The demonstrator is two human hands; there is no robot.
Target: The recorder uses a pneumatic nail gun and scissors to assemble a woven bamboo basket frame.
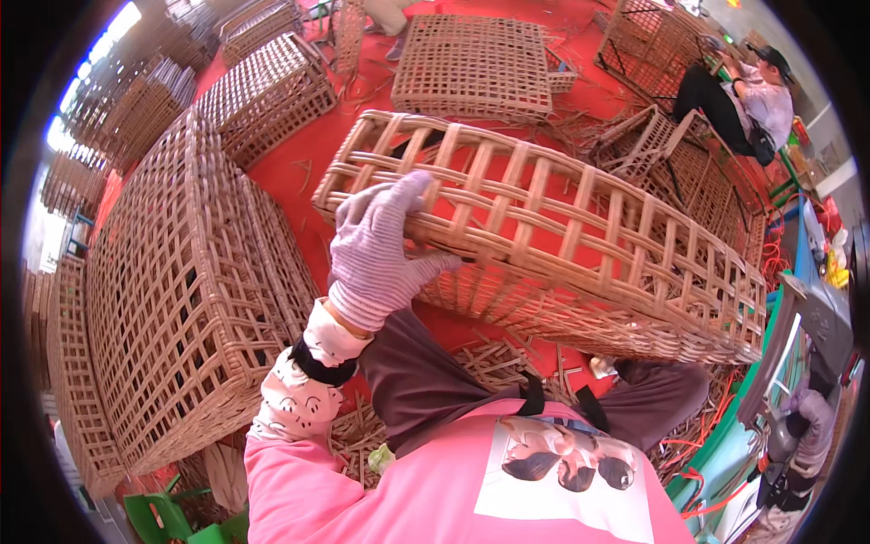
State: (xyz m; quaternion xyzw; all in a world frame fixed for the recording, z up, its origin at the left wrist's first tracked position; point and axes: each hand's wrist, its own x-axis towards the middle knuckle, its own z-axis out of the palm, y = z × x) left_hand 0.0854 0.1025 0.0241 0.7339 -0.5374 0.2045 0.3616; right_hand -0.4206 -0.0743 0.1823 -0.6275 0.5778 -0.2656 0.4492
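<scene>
My left hand (376, 245), in a striped grey-lilac glove, grips the left end of a woven rattan basket (544, 218). Its fingers lie over the open-weave side and the thumb presses against the lower edge. The basket is tilted across my lap, its long side sloping down to the right. At the far right edge is my right hand (813, 412), also gloved. Its fingers look curled by a dark grey and black tool-like thing (784, 440), but what they hold is partly hidden.
Large woven panels (163, 299) stand close on my left. More woven pieces (471, 65) lie ahead on the red floor (299, 172), among cane scraps (498, 358). A seated person (757, 100) is at the upper right. A green-edged bench (739, 435) stands on my right.
</scene>
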